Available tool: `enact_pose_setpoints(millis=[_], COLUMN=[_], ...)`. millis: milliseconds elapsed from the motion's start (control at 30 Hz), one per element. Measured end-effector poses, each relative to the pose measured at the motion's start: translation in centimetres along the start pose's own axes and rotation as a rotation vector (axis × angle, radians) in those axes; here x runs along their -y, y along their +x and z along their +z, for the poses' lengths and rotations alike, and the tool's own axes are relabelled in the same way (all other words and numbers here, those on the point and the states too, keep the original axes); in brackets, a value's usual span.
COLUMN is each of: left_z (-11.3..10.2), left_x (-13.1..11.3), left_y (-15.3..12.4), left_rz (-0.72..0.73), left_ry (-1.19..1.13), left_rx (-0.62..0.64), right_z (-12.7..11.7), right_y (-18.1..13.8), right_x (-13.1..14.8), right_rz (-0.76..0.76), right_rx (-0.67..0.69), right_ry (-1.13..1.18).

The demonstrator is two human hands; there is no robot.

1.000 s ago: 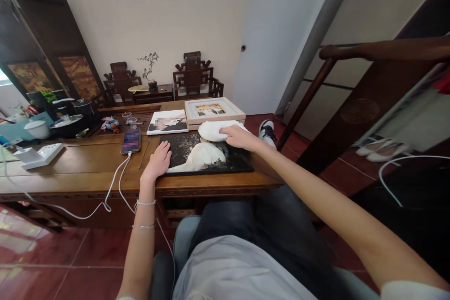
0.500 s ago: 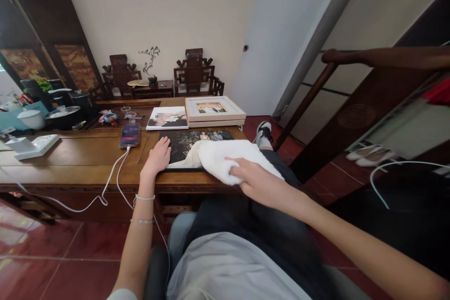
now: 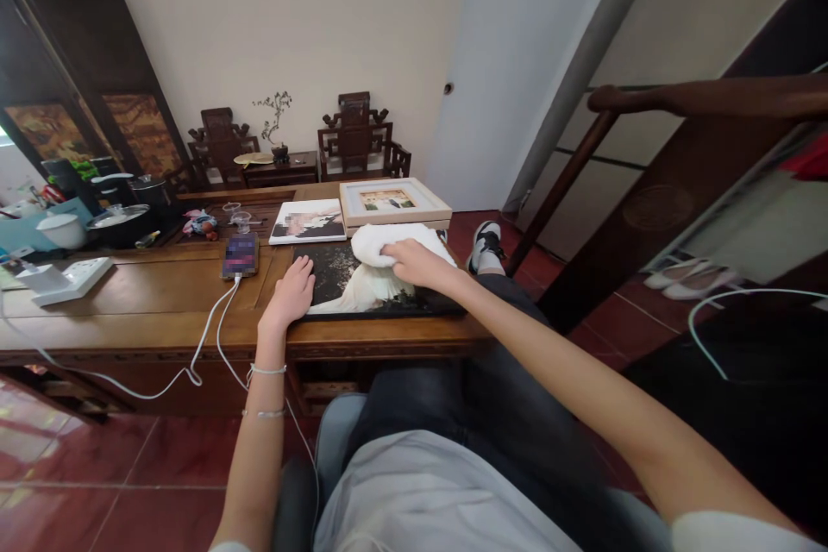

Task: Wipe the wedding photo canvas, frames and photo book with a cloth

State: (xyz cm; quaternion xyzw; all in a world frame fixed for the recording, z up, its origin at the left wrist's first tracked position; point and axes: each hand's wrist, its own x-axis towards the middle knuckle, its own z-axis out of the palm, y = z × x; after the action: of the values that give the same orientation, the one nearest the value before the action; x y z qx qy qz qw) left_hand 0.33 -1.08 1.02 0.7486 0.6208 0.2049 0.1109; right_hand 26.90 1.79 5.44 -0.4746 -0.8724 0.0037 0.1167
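A dark glossy photo panel (image 3: 336, 263) lies flat at the near edge of the wooden table (image 3: 161, 293). My left hand (image 3: 291, 295) rests on the panel's left edge with fingers spread flat. My right hand (image 3: 414, 263) presses a white cloth (image 3: 375, 241) onto the far part of the panel, fingers curled over the cloth. Behind the panel lie an unframed photo print (image 3: 309, 221) and a light wooden framed photo (image 3: 392, 201).
A phone (image 3: 241, 255) with a white charging cable (image 3: 207, 336) lies left of the panel. A white power strip (image 3: 65, 280), bowls, a pan and small items crowd the table's left end. A stair rail (image 3: 679, 99) stands to the right. Carved chairs stand by the far wall.
My right hand has pushed the cloth from the panel's near right edge back up to its far middle. The left hand has stayed on the left edge.
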Motion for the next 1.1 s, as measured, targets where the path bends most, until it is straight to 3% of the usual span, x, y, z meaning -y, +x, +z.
enact_pose_setpoints(millis=[100,200,333,500,633,767,1000,1100], left_z=[0.1,0.4,0.6,0.6,0.3,0.2,0.1,0.1], left_x=[0.2,0.4,0.7,0.6,0.1,0.0,0.3,0.2], left_y=[0.1,0.2,0.4,0.3,0.1,0.0,0.2,0.2], left_rz=[-0.001,0.010,0.019,0.022,0.009,-0.001,0.003,-0.004], left_ry=[0.010,0.014,0.010,0.005,0.018,0.031,0.013,0.016], left_rx=[-0.013,-0.028,-0.043,-0.040,-0.021,-0.008,-0.015,-0.009], right_z=[0.4,0.6,0.4,-0.4,-0.7,-0.4,-0.3,-0.4], right_y=[2.1,1.6,-3.0,-10.4,-12.3,-9.2,1.0,3.8], right_x=[-1.0,-0.3,2.2,4.4,4.9,4.4,1.4,0.5], right_rz=[0.054,0.083,0.066,-0.140,-0.220,-0.175,-0.087,-0.077], right_rx=[-0.033,-0.037,-0.021,0.005,-0.002,0.007,0.033,0.018], right_ry=[-0.017,-0.031,-0.056,0.057,0.114,0.080,0.010,0.021])
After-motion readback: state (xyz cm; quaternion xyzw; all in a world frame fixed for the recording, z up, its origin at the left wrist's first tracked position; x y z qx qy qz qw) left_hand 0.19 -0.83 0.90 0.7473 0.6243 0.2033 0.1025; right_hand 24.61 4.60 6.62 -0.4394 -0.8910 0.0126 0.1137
